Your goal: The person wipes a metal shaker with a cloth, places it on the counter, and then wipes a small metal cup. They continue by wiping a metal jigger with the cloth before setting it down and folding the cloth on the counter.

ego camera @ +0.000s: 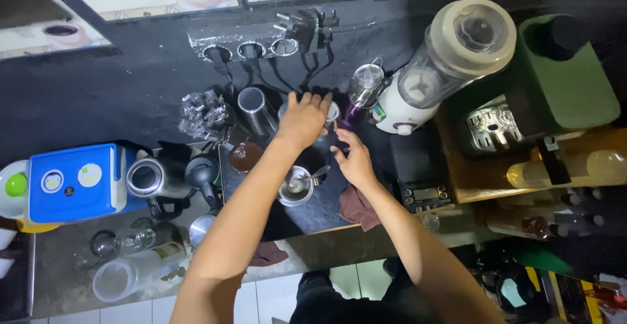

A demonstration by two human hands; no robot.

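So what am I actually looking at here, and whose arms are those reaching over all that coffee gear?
This is one picture from a camera worn on a person's head, looking straight down at a dark counter, so the bare arms are that person's own. The left hand rests on top of a dark container at the back; what it grips is hidden. The right hand hovers open beside it, holding nothing visible. Just below sits a small metal cup with a spoon. Around them: a blender, a metal kettle, a blue box, a brown cloth and a small digital scale.
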